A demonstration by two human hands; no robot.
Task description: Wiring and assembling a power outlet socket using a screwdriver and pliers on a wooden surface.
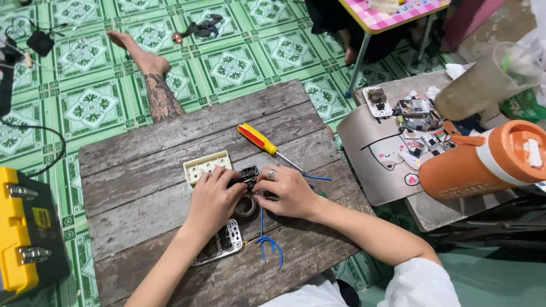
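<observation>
Head view: at frame centre my left hand [213,196] and right hand [287,190] together grip a small black part [245,175] above the wooden desk [142,165], yellow screwdriver [263,142] just beyond.

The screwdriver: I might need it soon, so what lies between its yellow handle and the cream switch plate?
In the head view, only bare wooden table lies between the screwdriver and the cream switch plate.

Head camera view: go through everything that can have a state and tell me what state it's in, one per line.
Left hand: gripping the small black part.
Right hand: pinching the same part.
Screwdriver: lying flat, unheld.
Cream faceplate: flat on the wooden table.
Blue wire: loose, curled.
Yellow toolbox: latched shut.
Orange bottle: on its side, lid closed.
</observation>
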